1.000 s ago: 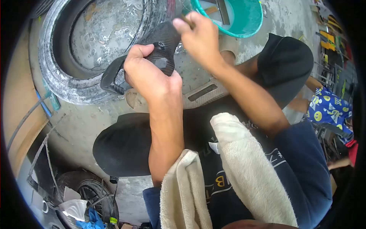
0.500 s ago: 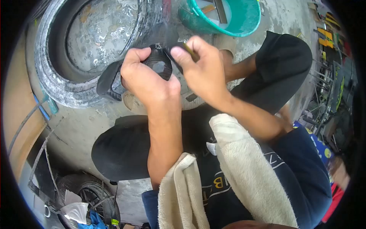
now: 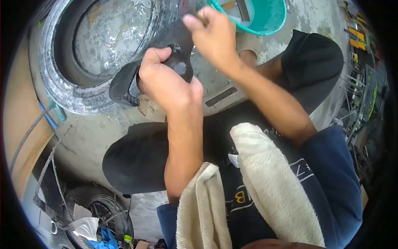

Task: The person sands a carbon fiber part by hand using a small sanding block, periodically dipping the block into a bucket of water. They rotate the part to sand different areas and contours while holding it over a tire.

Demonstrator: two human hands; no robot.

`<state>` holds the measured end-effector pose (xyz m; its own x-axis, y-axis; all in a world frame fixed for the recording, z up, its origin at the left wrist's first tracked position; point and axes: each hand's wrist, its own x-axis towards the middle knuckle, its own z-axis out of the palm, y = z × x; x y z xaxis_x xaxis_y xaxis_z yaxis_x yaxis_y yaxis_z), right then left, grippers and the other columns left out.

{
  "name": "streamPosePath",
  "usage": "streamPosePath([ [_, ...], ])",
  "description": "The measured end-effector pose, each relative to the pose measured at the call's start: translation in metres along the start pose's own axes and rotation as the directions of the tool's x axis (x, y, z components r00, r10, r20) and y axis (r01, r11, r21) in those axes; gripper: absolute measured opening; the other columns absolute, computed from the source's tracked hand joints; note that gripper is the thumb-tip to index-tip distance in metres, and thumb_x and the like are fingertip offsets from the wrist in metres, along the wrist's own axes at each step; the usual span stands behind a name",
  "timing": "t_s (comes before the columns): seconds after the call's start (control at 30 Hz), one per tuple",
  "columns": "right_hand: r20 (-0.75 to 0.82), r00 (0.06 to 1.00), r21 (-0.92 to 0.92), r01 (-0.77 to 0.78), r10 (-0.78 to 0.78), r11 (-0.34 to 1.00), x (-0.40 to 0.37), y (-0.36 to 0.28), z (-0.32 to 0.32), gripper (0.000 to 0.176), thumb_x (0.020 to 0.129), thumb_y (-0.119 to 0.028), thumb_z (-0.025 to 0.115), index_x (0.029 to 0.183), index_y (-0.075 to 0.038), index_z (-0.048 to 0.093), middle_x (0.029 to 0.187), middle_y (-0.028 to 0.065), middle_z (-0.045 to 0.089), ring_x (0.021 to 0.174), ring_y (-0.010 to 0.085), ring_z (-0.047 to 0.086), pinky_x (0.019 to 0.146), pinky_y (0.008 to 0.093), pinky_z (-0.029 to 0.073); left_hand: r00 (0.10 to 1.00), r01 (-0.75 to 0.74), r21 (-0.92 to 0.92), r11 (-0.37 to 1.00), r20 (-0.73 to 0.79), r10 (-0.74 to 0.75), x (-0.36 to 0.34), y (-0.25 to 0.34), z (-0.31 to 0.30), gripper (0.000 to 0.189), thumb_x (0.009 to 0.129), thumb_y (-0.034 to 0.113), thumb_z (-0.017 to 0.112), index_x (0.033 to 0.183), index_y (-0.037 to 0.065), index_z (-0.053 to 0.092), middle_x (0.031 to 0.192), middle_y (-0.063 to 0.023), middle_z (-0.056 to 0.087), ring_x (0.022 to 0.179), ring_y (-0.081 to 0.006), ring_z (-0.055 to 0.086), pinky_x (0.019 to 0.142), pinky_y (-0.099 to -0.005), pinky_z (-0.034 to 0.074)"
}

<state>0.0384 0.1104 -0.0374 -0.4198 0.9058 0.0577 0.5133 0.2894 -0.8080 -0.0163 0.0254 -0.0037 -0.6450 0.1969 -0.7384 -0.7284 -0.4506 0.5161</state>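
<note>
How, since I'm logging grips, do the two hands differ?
The left hand wraps fully around the black woven part; the right hand pinches a thin stick at its fingertips. The right hand sits farther out, by the teal bucket; the left nearer. Both are shut.

A rough vehicle repair workshop is suggested by the wet concrete floor (image 3: 95, 137), a worn tyre (image 3: 62, 79) laid flat and filled with water, another wheel (image 3: 99, 207) among scrap, and tool clutter (image 3: 360, 62) alongside.
</note>
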Motion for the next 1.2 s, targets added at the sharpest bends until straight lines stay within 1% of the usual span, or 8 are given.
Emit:
streamPosePath([
  [0.2, 0.000, 0.989, 0.008, 0.149, -0.149, 0.989, -0.027, 0.003, -0.008, 0.024, 0.084, -0.018, 0.072, 0.075, 0.001, 0.062, 0.065, 0.0185, 0.061, 0.062, 0.0384, 0.061, 0.059, 0.0436, 0.048, 0.997, 0.055, -0.039, 0.998, 0.046, -0.054, 0.001, 0.007, 0.001, 0.007, 0.071, 0.002, 0.054, 0.069, 0.004, 0.048, 0.076, -0.0053, 0.055, 0.064, -0.0202, 0.058, 0.063, -0.0328, 0.051],
  [0.23, 0.019, 0.984, -0.068, 0.179, -0.179, 0.981, -0.002, 0.013, -0.002, 0.029, 0.087, -0.023, 0.073, 0.077, 0.001, 0.060, 0.057, 0.0113, 0.057, 0.053, 0.0137, 0.049, 0.053, 0.0367, 0.042, 0.998, 0.036, -0.030, 0.999, 0.060, -0.034, 0.007, 0.004, -0.002, 0.007, 0.071, 0.002, 0.054, 0.069, 0.004, 0.048, 0.076, -0.0048, 0.053, 0.063, -0.0196, 0.057, 0.063, -0.0326, 0.050],
  [0.27, 0.074, 0.997, -0.136, 0.015, -0.005, 0.991, 0.017, 0.014, 0.001, 0.028, 0.087, -0.024, 0.073, 0.081, 0.001, 0.064, 0.068, 0.0135, 0.065, 0.058, 0.0171, 0.059, 0.057, 0.0375, 0.046, 0.997, 0.031, -0.030, 0.999, 0.073, -0.028, 0.006, 0.002, -0.002, 0.007, 0.071, 0.002, 0.054, 0.069, 0.004, 0.048, 0.076, -0.0048, 0.053, 0.063, -0.0196, 0.057, 0.063, -0.0326, 0.050],
  [0.53, 0.025, 0.940, -0.039, 0.342, -0.341, 0.939, -0.017, 0.032, 0.001, 0.018, 0.085, -0.014, 0.072, 0.087, 0.003, 0.067, 0.091, 0.0161, 0.072, 0.074, 0.0181, 0.069, 0.065, 0.0325, 0.052, 0.998, 0.064, -0.054, 0.996, 0.023, -0.062, 0.000, 0.004, 0.001, 0.010, 0.070, 0.001, 0.056, 0.069, 0.005, 0.048, 0.076, -0.0020, 0.051, 0.068, -0.0161, 0.053, 0.065, -0.0309, 0.046],
  [0.73, 0.031, 0.985, 0.105, 0.167, -0.171, 0.980, -0.051, 0.017, -0.007, 0.012, 0.083, -0.007, 0.072, 0.082, 0.003, 0.066, 0.099, 0.0177, 0.073, 0.084, 0.0189, 0.070, 0.070, 0.0324, 0.054, 0.999, 0.032, -0.045, 0.998, -0.004, -0.032, 0.000, 0.005, 0.003, 0.010, 0.071, 0.000, 0.055, 0.069, 0.006, 0.047, 0.075, -0.0026, 0.052, 0.064, -0.0177, 0.053, 0.063, -0.0312, 0.046],
  [1.0, -0.020, 0.969, -0.010, 0.246, -0.246, 0.969, -0.023, 0.028, 0.001, 0.018, 0.084, -0.015, 0.072, 0.082, 0.002, 0.066, 0.084, 0.0143, 0.071, 0.063, 0.0205, 0.062, 0.058, 0.0337, 0.048, 0.998, 0.033, -0.003, 0.999, 0.051, -0.033, 0.000, 0.006, 0.002, 0.006, 0.071, 0.003, 0.053, 0.071, 0.006, 0.048, 0.077, -0.0051, 0.053, 0.067, -0.0196, 0.056, 0.066, -0.0320, 0.049],
  [1.03, -0.033, 0.932, 0.100, 0.361, -0.360, 0.927, -0.042, 0.023, -0.001, 0.015, 0.082, -0.008, 0.070, 0.078, 0.000, 0.059, 0.076, 0.0171, 0.062, 0.069, 0.0406, 0.061, 0.064, 0.0449, 0.049, 0.996, 0.081, -0.033, 0.996, 0.052, -0.079, 0.000, 0.010, 0.002, 0.006, 0.071, 0.003, 0.053, 0.071, 0.006, 0.048, 0.078, -0.0051, 0.053, 0.067, -0.0198, 0.056, 0.066, -0.0319, 0.049],
  [1.2, 0.008, 0.969, -0.008, 0.248, -0.248, 0.969, 0.006, 0.034, 0.015, 0.014, 0.081, -0.009, 0.069, 0.075, 0.000, 0.061, 0.072, 0.0177, 0.061, 0.072, 0.0407, 0.061, 0.067, 0.0452, 0.049, 0.996, 0.071, -0.032, 0.997, 0.056, -0.069, 0.001, 0.009, 0.000, 0.005, 0.070, 0.003, 0.052, 0.073, 0.005, 0.049, 0.078, -0.0055, 0.054, 0.069, -0.0216, 0.057, 0.065, -0.0340, 0.050],
])
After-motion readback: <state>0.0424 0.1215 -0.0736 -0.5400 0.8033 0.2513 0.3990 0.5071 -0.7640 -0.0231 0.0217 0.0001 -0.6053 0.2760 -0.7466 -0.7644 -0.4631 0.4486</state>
